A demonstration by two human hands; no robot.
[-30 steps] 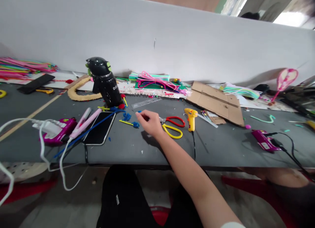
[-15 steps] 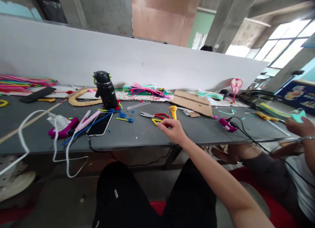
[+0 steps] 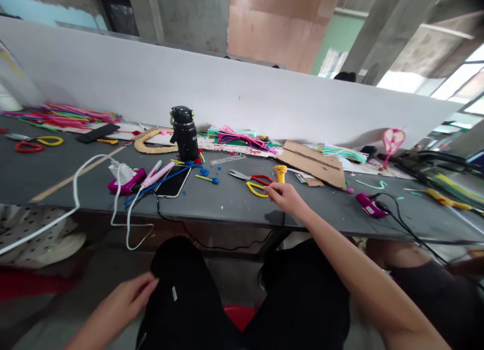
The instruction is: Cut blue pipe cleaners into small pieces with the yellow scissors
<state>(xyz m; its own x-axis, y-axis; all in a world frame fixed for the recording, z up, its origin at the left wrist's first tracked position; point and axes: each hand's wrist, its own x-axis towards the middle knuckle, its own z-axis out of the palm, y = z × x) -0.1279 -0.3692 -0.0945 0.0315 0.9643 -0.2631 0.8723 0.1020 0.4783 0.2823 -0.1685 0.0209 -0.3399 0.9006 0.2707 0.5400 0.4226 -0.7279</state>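
My right hand [image 3: 285, 197] is over the table's front part, thumb and fingers pinched together. Its fingertips overlap the end of the yellow handle of the scissors [image 3: 249, 178]; whether they touch it or hold anything small, I cannot make out. The scissors lie with their blades pointing left, one handle loop red and the other yellow. Just behind my hand stands a yellow tool that looks like a glue gun [image 3: 280, 172]. Low at the left, my left hand [image 3: 123, 302] hangs beside my thigh, slightly blurred, its fingers loosely curled together with no object visible in them.
Left of the scissors are a black bottle [image 3: 186, 138], a phone [image 3: 174, 182] and a purple power socket [image 3: 124, 183] with white cables. Cardboard [image 3: 313, 163] leans right. A second purple socket [image 3: 370, 205] trails black cables. Pipe cleaners [image 3: 71, 117] lie back left.
My left hand has come into view at the lower left. My right hand has drawn slightly right of the scissors, showing more of the yellow handle. The view has turned left.
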